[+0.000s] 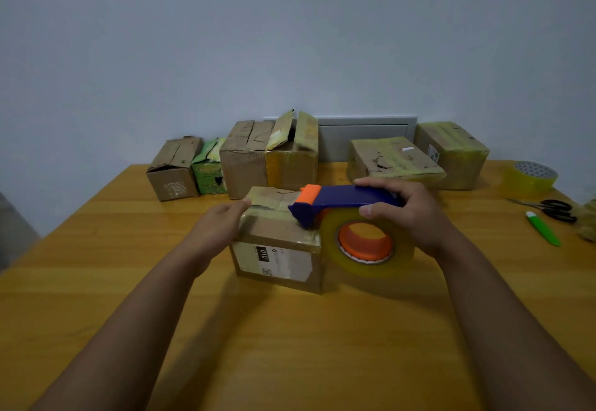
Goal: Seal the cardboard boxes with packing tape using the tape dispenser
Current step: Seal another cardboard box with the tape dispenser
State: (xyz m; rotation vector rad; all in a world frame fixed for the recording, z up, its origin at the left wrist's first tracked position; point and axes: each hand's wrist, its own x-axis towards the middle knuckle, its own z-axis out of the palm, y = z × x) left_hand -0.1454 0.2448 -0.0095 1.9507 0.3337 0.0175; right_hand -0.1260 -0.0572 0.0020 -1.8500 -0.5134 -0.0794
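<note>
A small cardboard box (277,249) with a white label on its near face sits mid-table. My right hand (406,214) grips the blue handle of a blue and orange tape dispenser (335,204). Its yellowish tape roll (367,243) hangs beside the box's right side, and its nose rests on the box top. My left hand (219,226) lies with straight fingers against the box's left top edge.
Several worn cardboard boxes (245,159) and a green carton (209,168) line the back of the wooden table (290,346). Two taped boxes (393,159) stand back right. A spare tape roll (529,178), black scissors (554,209) and a green cutter (545,228) lie at the right.
</note>
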